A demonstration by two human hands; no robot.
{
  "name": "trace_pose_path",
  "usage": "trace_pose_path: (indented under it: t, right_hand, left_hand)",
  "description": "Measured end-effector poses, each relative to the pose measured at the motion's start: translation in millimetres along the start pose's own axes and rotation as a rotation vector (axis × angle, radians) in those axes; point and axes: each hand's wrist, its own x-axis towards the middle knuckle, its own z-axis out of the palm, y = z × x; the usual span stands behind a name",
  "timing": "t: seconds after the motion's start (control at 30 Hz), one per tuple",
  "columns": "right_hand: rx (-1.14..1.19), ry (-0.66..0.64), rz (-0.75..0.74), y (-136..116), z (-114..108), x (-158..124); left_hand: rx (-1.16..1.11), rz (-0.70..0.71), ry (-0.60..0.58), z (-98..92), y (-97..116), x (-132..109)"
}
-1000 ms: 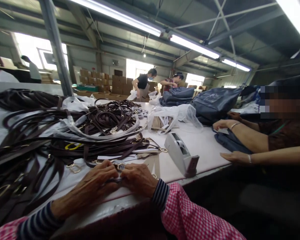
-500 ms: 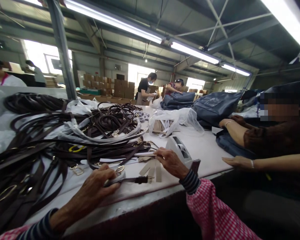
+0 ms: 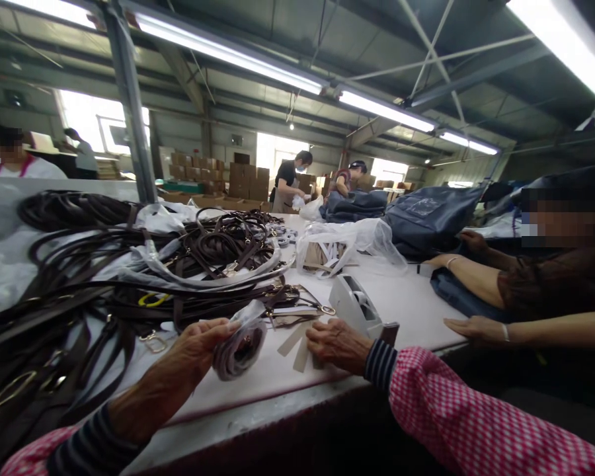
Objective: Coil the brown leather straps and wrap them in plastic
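Note:
My left hand [image 3: 188, 354] is closed on a coiled dark strap [image 3: 238, 352] in clear plastic, pinching its upper left edge and holding it just above the table. My right hand [image 3: 340, 345] rests low over the beige paper strips [image 3: 297, 349] on the table, fingers bent and pressed together over one strip, most of which they hide. Right behind that hand stands a grey tape dispenser [image 3: 351, 304]. A heap of dark brown straps [image 3: 193, 291] with metal clasps spreads over the table beyond and beside my left hand; one gold ring [image 3: 328, 310] lies near the strips.
A clear plastic bag [image 3: 350, 244] with beige strips lies behind the dispenser. Dark blue bags [image 3: 426, 218] are piled at the back right. A co-worker's hands [image 3: 476, 327] rest at the table's right side. The white table's front edge [image 3: 258, 413] runs close before me.
The strap in my left hand, whose buckle end stuck out to the right, is now seen as a raised coil. My right hand has come down over a paper strip.

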Motion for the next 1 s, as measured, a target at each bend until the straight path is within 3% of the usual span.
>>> trace_pose_path:
  t: [0.17,0.43,0.57,0.7,0.83,1.0]
  right_hand:
    - [0.074,0.111,0.044,9,-3,-1]
    - [0.270,0.345,0.372,0,-3,28]
    - [0.324,0.392,0.487,0,-5,43]
    - [0.349,0.390,0.513,-2,-1,53]
    - [0.407,0.354,0.470,-16,18,59]
    - [0.572,0.367,0.464,-21,31,60]
  left_hand:
    - [-0.101,0.024,-0.093,-4.1,-2,4]
    - [-0.054,0.039,-0.036,-3.7,-3,12]
    - [-0.082,0.073,-0.022,-4.6,-7,19]
    - [-0.127,0.105,0.017,-4.8,-7,24]
    - [-0.145,0.096,0.079,-5.5,-3,25]
    - [-0.199,0.083,0.076,-8.3,0,20]
